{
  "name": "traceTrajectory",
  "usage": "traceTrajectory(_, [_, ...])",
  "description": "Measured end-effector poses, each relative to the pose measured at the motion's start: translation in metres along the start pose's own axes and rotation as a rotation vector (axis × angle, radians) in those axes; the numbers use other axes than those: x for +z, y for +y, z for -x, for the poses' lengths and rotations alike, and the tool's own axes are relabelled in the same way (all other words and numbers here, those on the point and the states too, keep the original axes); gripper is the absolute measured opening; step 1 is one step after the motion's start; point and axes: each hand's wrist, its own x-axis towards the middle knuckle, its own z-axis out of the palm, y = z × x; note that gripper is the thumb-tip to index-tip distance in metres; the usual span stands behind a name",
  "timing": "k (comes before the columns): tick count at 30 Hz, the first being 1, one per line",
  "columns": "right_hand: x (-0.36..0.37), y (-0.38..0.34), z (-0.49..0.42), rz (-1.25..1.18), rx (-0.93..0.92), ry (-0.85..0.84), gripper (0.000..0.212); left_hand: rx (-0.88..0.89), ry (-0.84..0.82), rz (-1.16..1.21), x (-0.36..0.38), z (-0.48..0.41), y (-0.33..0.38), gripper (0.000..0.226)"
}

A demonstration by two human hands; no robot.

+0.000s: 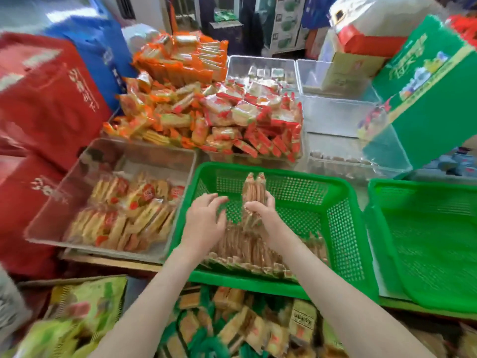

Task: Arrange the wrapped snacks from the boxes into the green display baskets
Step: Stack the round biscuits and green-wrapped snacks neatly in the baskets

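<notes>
A: What fills most of the frame?

B: Red bags (38, 104) down the left side, and a tilted green box (433, 99) at upper right.

A: And the baskets?

B: Two green ones. The main basket (296, 174) sits at centre. A second basket (426, 244) stands just beside it at the right edge.

A: Where are the snacks?

B: A clear tray (59, 195) at left centre, touching the main basket, holds packets leaning in loose rows. A heap (206, 107) of orange and red packets is piled at upper centre. More packets lie in an open box (232, 332) along the bottom edge, blurred. Inside the main basket a row (245, 249) of packets lines the near side.

A: The hands?

B: Both are over the main basket, near each other. The left hand (206, 218) is spread loosely with its fingers reaching right, holding nothing. The right hand (260, 208) has its fingers wrapped round the lower end of two packets (254, 188).

A: How do those stand?

B: Upright, side by side, tips pointing at the basket's far wall, above the row.
</notes>
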Motion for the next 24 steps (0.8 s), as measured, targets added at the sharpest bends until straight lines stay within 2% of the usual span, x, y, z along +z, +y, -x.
traceTrajectory(2, [0.023, 0.001, -0.029, 0.037, 0.056, 0.005, 0.074, -0.024, 0.103, -0.233, -0.005, -0.008, -0.037, 0.046])
traceTrajectory(4, [0.043, 0.000, -0.054, 0.066, 0.106, 0.020, 0.087, -0.098, -0.014, -0.306, -0.008, -0.011, -0.061, 0.059])
traceTrajectory(7, [0.066, -0.002, -0.077, 0.136, 0.149, 0.038, 0.098, -0.101, -0.130, -0.300, 0.000, -0.009, -0.077, 0.066])
traceTrajectory(9, [0.077, -0.005, -0.084, 0.177, 0.157, 0.019, 0.099, -0.096, -0.131, -0.253, 0.002, -0.009, -0.078, 0.066])
traceTrajectory(12, [0.083, -0.002, -0.097, 0.110, 0.158, 0.001, 0.097, -0.085, -0.112, -0.205, 0.004, -0.010, -0.081, 0.062])
traceTrajectory(14, [0.088, 0.002, -0.099, 0.127, 0.157, 0.044, 0.095, -0.073, -0.095, -0.196, 0.004, -0.009, -0.081, 0.061])
traceTrajectory(17, [0.093, 0.009, -0.100, 0.272, 0.169, 0.087, 0.102, -0.059, -0.085, -0.190, 0.006, -0.010, -0.083, 0.060])
traceTrajectory(22, [0.104, 0.016, -0.102, 0.664, 0.271, -0.020, 0.094, -0.044, -0.075, -0.193, 0.009, -0.009, -0.086, 0.061])
traceTrajectory(24, [0.110, 0.016, -0.102, 0.751, 0.244, -0.038, 0.091, -0.037, -0.063, -0.194, 0.009, -0.008, -0.085, 0.060])
